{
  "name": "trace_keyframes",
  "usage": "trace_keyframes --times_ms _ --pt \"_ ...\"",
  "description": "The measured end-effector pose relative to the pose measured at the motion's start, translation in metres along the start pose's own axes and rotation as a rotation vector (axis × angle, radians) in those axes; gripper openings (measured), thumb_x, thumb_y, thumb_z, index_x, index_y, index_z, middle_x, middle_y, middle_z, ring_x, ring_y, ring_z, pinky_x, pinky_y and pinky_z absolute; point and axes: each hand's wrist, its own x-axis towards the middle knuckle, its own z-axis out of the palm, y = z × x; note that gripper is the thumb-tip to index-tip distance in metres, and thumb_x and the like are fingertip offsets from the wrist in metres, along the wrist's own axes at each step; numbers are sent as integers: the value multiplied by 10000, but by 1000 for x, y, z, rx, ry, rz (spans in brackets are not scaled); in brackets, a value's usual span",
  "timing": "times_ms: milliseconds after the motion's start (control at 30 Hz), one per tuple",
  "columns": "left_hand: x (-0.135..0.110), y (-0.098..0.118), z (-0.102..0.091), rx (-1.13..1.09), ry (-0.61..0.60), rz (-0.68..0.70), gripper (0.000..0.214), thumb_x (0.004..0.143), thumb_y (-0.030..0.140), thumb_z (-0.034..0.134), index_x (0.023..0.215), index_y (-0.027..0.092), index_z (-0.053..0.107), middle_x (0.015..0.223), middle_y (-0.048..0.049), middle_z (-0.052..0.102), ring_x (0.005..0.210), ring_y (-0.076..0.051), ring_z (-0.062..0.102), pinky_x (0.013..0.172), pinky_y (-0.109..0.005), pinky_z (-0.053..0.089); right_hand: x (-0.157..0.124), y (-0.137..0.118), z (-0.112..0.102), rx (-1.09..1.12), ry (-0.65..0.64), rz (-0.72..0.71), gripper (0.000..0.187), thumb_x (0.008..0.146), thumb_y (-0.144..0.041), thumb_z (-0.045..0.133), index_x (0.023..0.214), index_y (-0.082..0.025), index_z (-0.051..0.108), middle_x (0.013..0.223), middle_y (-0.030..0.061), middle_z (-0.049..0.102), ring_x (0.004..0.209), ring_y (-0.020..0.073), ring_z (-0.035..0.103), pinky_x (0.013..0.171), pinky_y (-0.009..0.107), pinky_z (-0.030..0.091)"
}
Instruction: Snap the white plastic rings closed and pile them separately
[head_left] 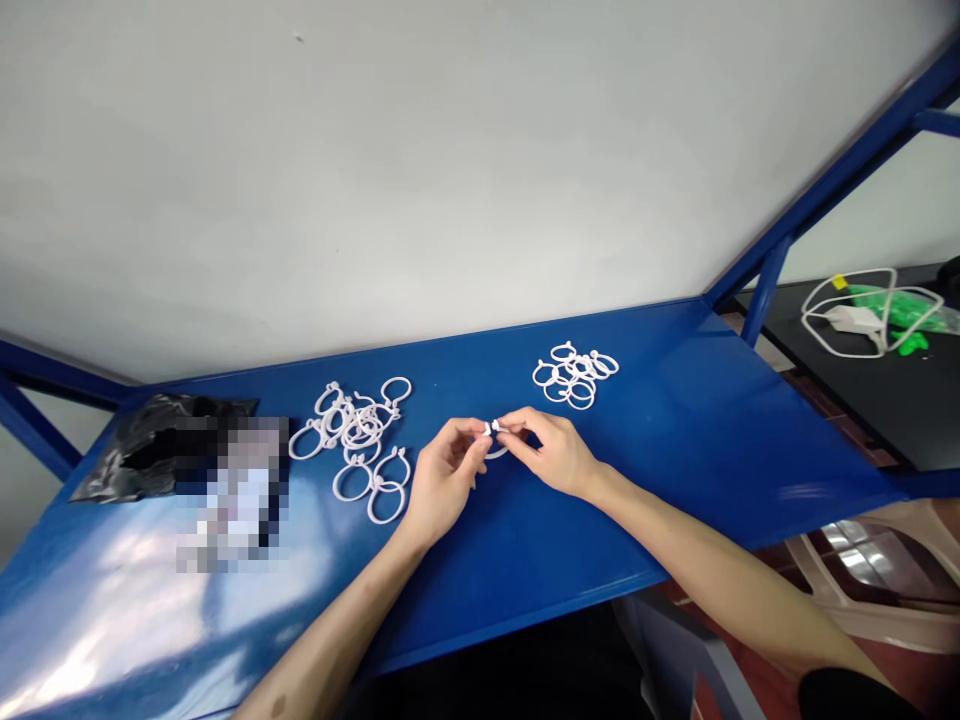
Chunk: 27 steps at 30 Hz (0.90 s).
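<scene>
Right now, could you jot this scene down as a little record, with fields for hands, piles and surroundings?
Left grip: fingertips pinching a white ring
Right grip: fingertips on the same ring
Left pile: white rings, loosely spread
Right pile: similar rings, tighter cluster
Far left: black plastic, beside a pixelated patch
Surface: blue table
Beyond table, right: white cable

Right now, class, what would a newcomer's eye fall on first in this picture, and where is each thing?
Near the middle of the blue table, the left hand and right hand pinch a white ring. One cluster of white rings lies left of the hands, and a second cluster lies farther back, to the right. Black plastic lies at the table's left end.
</scene>
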Motion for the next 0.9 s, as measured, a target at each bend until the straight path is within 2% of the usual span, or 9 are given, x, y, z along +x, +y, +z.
trace_keyframes --times_ms 200,300,400,533,633,700,767,833,900 --pt "0 2 -4 94 -7 -19 299 868 465 697 955 180 694 763 1 664 602 -108 595 525 -213 479 2 -4 -4 -206 27 -263 118 1012 -172 555 931 -183 640 787 41 712 711 158 648 657 284 530" --pt "-1 2 -6 207 -4 -4 260 886 438 670 884 179 699 672 14 648 570 -113 577 545 -228 469 1 -6 -4 -289 -36 -330 188 1022 -134 512 897 -175 646 766 38 696 692 154 613 652 289 512" --pt "-3 1 -7 372 14 73 193 913 353 631 820 193 684 635 24 646 567 -119 589 583 -237 465 -2 -6 -1 -353 -106 -365 244 1029 -119 478 862 -168 648 732 32 670 661 152 570 637 299 492" --pt "-3 4 -7 578 -16 206 142 930 241 588 823 211 676 704 21 695 624 -129 640 675 -250 497 -4 -1 4 -363 -146 -375 285 1045 -134 445 854 -173 652 722 28 661 648 152 552 632 298 487" --pt "1 12 -14 771 -88 286 153 965 281 565 900 222 691 856 -10 746 757 -168 692 737 -282 524 0 5 3 -316 -120 -388 216 1040 -154 480 966 -171 682 830 43 715 733 162 614 689 296 523" --pt "4 20 -28 938 -113 329 191 976 335 556 1050 232 699 1042 -45 753 909 -216 708 810 -334 544 6 10 -4 -320 -54 -354 194 1031 -158 504 1058 -184 694 929 51 741 827 176 653 751 306 542" --pt "7 30 -48 1091 -146 363 292 963 329 552 1208 223 672 1167 -82 722 1065 -269 677 923 -406 540 11 16 -15 -353 51 -250 212 1031 -170 507 1097 -213 704 988 52 742 902 185 670 812 322 549" --pt "9 38 -71 1204 -193 371 336 941 244 510 1237 216 668 1205 -91 699 1132 -286 642 998 -449 513 16 27 -30 -397 181 -88 216 1031 -214 512 1082 -230 720 1016 64 724 944 196 671 837 337 551" --pt "10 44 -91 1293 -235 321 384 891 191 510 1240 217 667 1196 -89 700 1155 -298 630 1012 -466 504 19 41 -43 -456 288 64 215 1017 -278 531 1058 -230 737 1018 85 685 922 215 656 795 356 555"
